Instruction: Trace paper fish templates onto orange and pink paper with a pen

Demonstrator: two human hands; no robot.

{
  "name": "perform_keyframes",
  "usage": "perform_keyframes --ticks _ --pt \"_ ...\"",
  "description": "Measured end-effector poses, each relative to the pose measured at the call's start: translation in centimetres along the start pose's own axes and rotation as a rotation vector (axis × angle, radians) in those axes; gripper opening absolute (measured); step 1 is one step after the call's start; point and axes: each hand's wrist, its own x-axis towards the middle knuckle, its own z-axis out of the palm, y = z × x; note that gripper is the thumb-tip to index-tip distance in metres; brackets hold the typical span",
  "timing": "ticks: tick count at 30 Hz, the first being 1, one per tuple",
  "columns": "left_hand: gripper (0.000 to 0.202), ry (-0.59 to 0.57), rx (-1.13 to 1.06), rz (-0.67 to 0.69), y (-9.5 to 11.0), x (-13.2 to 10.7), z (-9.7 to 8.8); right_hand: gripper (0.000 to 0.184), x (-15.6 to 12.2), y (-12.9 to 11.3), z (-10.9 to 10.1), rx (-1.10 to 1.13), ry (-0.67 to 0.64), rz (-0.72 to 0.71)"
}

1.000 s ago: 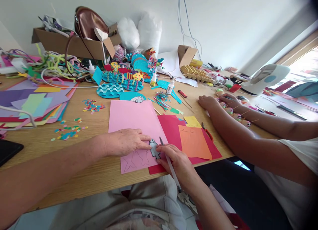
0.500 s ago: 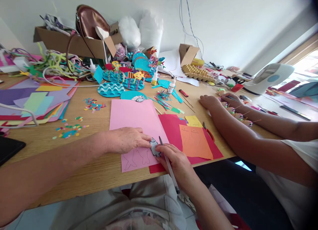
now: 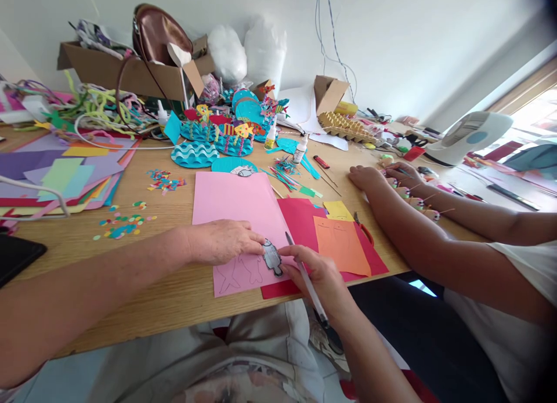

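My left hand lies on a pink paper sheet near the table's front edge, its fingertips pressing down a small grey fish cutout. My right hand is closed round a pen and sits just right of the cutout, its fingertips touching it. Outlines of fish shapes are drawn on the pink sheet to the left of the cutout. A red sheet lies under the pink one, with an orange sheet and a yellow piece on it.
Another person's arms rest on the table at the right, hands near small craft figures. Stacked coloured paper, confetti, blue wave crafts, glue bottles, a cardboard box and a white device crowd the far side.
The pen in my right hand has swung so that its upper end points more to the right. My left hand has stayed on the cutout. The view has shifted slightly.
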Motion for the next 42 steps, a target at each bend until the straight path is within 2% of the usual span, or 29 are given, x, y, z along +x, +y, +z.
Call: perform_keyframes --ticks 7,15,24,36,42 --pt "0.041 0.013 0.026 0.004 -0.2 -0.1 0.3 0.019 0.0 -0.1 0.0 -0.039 -0.065 -0.075" --pt "0.038 -0.07 0.048 -0.018 0.8 0.0 -1.0 0.019 0.1 -0.2 0.4 -0.091 -0.063 -0.136" --pt "0.033 -0.092 0.074 -0.013 1.1 0.2 -1.3 0.019 0.4 0.0 0.4 -0.143 -0.088 -0.155" --pt "0.034 0.056 0.058 0.014 0.9 0.0 -0.9 0.019 0.4 -0.1 0.4 -0.163 -0.05 -0.166" --pt "0.034 0.018 0.073 -0.005 1.1 -0.1 -1.0 0.02 0.3 0.0 0.5 -0.173 -0.062 -0.164"
